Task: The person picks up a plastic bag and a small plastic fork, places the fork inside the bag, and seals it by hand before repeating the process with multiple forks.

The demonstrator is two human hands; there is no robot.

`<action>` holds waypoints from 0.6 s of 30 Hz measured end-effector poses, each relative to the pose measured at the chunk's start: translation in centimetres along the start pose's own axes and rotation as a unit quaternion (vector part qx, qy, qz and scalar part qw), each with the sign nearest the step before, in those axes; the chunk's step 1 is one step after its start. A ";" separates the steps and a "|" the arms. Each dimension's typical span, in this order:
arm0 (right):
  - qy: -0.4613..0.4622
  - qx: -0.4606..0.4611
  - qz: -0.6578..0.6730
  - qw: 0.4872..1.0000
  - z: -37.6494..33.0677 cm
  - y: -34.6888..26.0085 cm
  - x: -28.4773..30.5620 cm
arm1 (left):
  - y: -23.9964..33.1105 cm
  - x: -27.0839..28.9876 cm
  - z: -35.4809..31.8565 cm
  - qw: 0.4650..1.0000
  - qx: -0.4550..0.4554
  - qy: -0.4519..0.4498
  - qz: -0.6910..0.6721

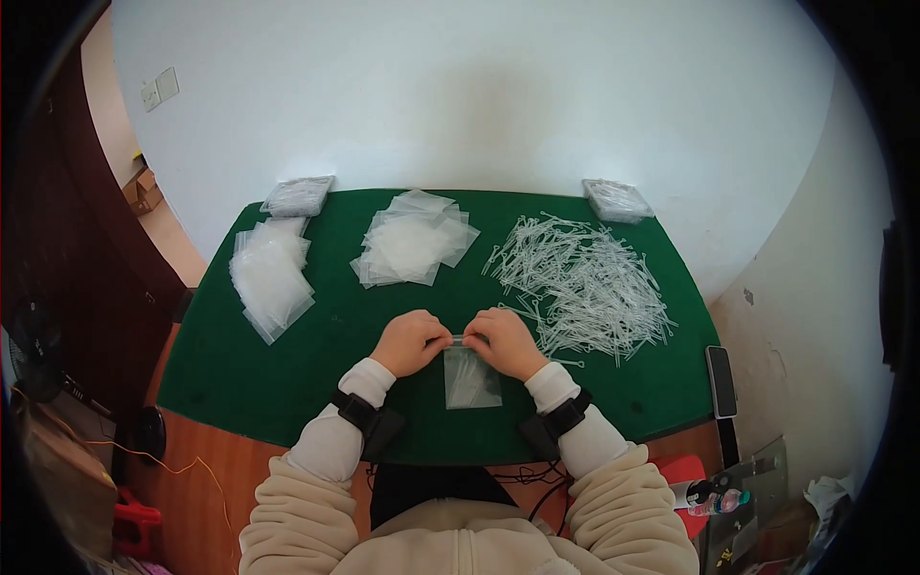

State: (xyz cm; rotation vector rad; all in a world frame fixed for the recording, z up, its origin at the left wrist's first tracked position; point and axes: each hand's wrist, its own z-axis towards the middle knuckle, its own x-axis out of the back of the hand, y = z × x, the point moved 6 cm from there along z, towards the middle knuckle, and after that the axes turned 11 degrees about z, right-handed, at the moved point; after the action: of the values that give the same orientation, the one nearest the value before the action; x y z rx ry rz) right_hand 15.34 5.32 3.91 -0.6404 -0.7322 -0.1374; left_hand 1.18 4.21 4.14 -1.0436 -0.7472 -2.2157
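Note:
Near the front middle of the green table, a small clear zip bag lies flat with several thin clear sticks inside. My left hand pinches the left part of its top edge, and my right hand pinches the right part. The fingertips of both hands nearly meet along that edge. Beyond my right hand spreads a large heap of clear plastic sticks with looped ends. Straight ahead, past my left hand, sits a loose pile of flat clear bags.
A fanned stack of bags lies at the table's left. Clear boxes or packs of sticks stand at the back left and back right. A phone rests at the right edge. Bottles stand low on the right. A white wall rises behind.

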 end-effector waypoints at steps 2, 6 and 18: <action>0.002 -0.018 -0.002 1.000 -0.1 0.8 0.7 | -0.5 0.2 0.0 1.000 0.005 0.001 0.003; 0.009 -0.032 -0.007 0.999 -0.2 1.2 1.5 | -1.1 0.7 0.0 1.000 0.019 0.003 0.012; -0.004 -0.031 -0.034 0.999 -0.2 0.3 0.0 | -0.6 0.3 -0.1 1.000 0.006 -0.007 -0.005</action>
State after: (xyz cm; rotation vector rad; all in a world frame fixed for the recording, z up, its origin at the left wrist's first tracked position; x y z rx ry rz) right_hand 15.55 5.43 3.60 -0.6757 -0.7608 -0.2211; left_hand 0.57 4.55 4.16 -1.0520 -0.7712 -2.2119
